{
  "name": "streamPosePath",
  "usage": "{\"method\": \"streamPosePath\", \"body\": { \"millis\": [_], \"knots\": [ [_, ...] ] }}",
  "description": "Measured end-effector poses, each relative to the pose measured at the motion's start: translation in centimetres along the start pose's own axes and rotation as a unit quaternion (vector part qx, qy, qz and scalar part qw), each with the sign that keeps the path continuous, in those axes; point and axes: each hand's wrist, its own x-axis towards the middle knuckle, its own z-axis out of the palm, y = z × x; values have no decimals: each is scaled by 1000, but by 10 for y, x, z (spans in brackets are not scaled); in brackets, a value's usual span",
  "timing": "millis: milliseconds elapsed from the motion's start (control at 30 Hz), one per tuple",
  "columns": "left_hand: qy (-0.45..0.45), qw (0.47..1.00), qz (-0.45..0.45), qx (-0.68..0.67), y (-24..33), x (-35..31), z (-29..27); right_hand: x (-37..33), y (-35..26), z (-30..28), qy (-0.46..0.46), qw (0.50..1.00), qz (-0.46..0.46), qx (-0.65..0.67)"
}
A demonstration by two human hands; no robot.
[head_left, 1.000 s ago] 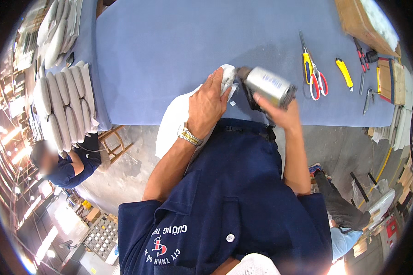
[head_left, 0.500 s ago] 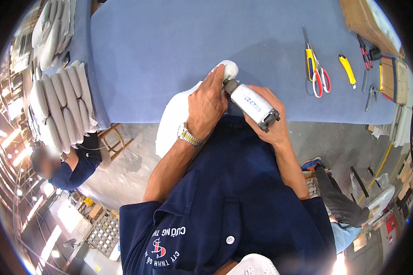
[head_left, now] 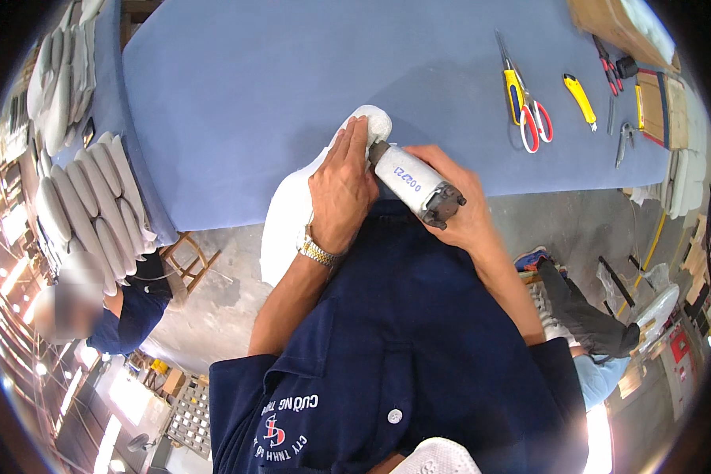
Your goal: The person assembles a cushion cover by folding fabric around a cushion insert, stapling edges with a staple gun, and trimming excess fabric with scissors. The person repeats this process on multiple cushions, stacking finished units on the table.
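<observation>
A white cushion-like piece (head_left: 286, 229), with a rounded, padded end over the table's near edge, hangs down in front of me. My left hand (head_left: 344, 186) lies across that padded end, fingers together and pressing on it; the thumb is hidden. In my right hand (head_left: 464, 197) is a silver, barrel-shaped air stapler (head_left: 407, 178), the fingers wrapped round its far side. Its dark nose points up and left, right beside the padded end and close to my left fingertips. Whether the nose touches the fabric I cannot tell.
Blue cloth covers the table (head_left: 292, 71). Scissors (head_left: 533, 122), a yellow-handled tool (head_left: 513, 87), a yellow cutter (head_left: 581, 103) and pliers (head_left: 608, 67) lie at right, near a cardboard box (head_left: 608, 28). Grey pads (head_left: 95, 197) are stacked left, beside a person (head_left: 134, 320). Another person (head_left: 581, 316) is behind right.
The view has turned slightly, so the table and its tools sit further left. My left hand stays on the white piece, and the stapler's nose remains beside its padded end.
</observation>
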Motion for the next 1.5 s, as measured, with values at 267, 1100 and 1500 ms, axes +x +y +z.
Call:
{"method": "streamPosePath", "body": {
  "millis": [267,1100,1500],
  "knots": [
    [-9,1000,-6,-10,0,4,-3,7,13,-5,-33,999,-22,-19],
    [-39,998,-10,-52,-12,10,-11,6,8,5,-17,998,33,56],
    [-46,997,-24,-55,-14,16,-12,32,-9,-6,-86,993,84,3]
  ]
}}
